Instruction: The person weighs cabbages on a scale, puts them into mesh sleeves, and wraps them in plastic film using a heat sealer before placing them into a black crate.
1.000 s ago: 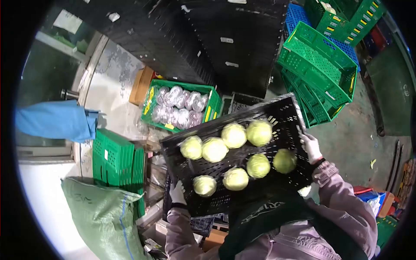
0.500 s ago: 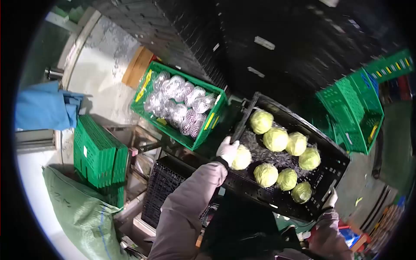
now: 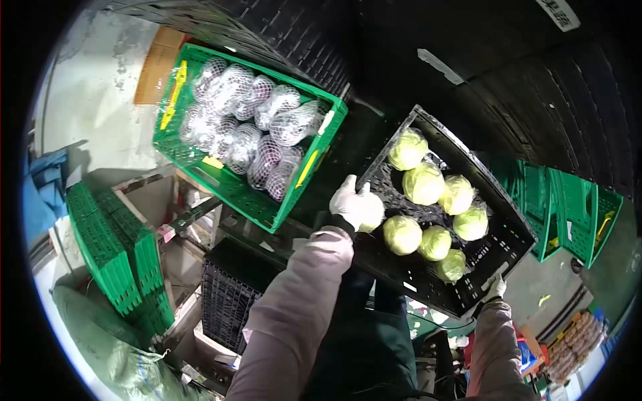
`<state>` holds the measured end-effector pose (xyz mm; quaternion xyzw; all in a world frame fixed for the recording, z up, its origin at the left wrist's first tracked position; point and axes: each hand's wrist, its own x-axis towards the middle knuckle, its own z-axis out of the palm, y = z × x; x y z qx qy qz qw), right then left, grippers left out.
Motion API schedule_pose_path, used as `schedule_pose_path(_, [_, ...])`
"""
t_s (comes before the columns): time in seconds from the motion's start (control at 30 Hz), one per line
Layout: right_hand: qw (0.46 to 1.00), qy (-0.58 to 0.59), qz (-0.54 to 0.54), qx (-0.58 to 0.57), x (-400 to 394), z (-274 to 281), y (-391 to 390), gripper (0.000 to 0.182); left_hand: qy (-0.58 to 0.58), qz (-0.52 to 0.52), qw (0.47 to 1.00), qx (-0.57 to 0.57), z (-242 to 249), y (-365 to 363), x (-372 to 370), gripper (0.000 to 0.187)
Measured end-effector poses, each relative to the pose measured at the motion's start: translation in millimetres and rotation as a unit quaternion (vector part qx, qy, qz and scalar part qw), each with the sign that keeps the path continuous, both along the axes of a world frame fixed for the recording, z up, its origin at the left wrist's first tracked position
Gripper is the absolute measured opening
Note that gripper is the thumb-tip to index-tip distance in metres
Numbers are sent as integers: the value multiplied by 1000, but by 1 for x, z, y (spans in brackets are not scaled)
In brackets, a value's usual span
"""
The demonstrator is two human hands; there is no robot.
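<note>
My left hand (image 3: pixel 349 202), in a white glove, is closed on the left end of a black crate (image 3: pixel 495 194), beside the leftmost cabbage. My right hand (image 3: pixel 495 287), also gloved, grips the crate's right end near its lower corner. Several pale green cabbages (image 3: pixel 422 184) in clear wrap lie in the crate, which sits tilted in view. To the left is a green crate (image 3: pixel 251 215) holding several net-wrapped round purple items (image 3: pixel 244 144).
Folded green crates (image 3: pixel 110 247) stand at the left above a green sack (image 3: pixel 134 367). A black crate stack (image 3: pixel 231 294) is lower left. More green crates (image 3: pixel 582 214) are at right. Dark crate walls rise behind.
The view has shifted, and the green crate appears larger and further up and left. Both hands remain on the black crate, which sits slightly further left and higher in view.
</note>
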<state>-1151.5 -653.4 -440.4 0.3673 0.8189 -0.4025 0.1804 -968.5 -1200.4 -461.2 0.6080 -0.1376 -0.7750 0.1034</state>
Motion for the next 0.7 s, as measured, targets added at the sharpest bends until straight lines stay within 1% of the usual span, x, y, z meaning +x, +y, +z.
schedule_pose_path(0.03, [1000,-7,7,0,-1,3,-3,15,-156,-228,935,-222,20,-4,-5,45])
schedule_pose_path(0.07, [999,8,26,20,-4,-9,11,26,-291,-425,748,-419,31,-7,-7,43])
schedule_pose_path(0.1, [996,19,28,78,-5,-5,0,26,-276,-425,731,-456,28,-9,-1,41])
schedule_pose_path(0.13, [990,29,28,135,-5,-3,-13,25,-269,-449,753,-399,35,-14,2,35])
schedule_pose_path(0.2, [991,23,46,121,-9,2,-26,19,-210,-398,789,-418,36,-13,13,22])
schedule_pose_path(0.23, [991,28,37,126,-12,-6,-20,13,-224,-389,788,-421,33,-14,15,14])
schedule_pose_path(0.27, [993,-39,46,99,-19,-5,-8,14,-219,-385,794,-415,30,-13,15,13])
schedule_pose_path(0.33, [991,-18,35,129,-17,-7,-17,19,-208,-384,817,-378,35,-14,13,14])
schedule_pose_path(0.37, [997,9,19,72,-16,-6,-15,27,-201,-366,820,-391,34,-14,12,15])
schedule_pose_path(0.4, [994,-14,32,102,-17,0,-27,36,-226,-383,769,-459,26,-13,16,19])
schedule_pose_path(0.47, [976,-71,71,193,-18,1,-28,49,-210,-407,819,-346,43,-20,11,23])
schedule_pose_path(0.5, [964,-62,107,235,-19,-25,9,64,-211,-403,820,-348,45,-17,13,23])
schedule_pose_path(0.53, [965,-58,114,230,-18,-17,7,64,-214,-376,775,-461,46,-15,17,30])
schedule_pose_path(0.57, [961,-61,151,223,-16,-8,-1,70,-218,-341,717,-568,52,-15,23,37])
schedule_pose_path(0.6, [956,-65,192,214,-12,4,-16,76,-201,-331,749,-537,68,-9,30,48])
schedule_pose_path(0.63, [917,-64,234,317,-4,25,-47,84,-189,-321,771,-517,96,-4,34,46])
schedule_pose_path(0.67, [866,-38,285,410,8,32,-67,85,-180,-306,791,-499,124,2,41,43])
schedule_pose_path(0.7, [858,36,320,400,23,35,-86,82,-147,-278,802,-508,138,15,56,43])
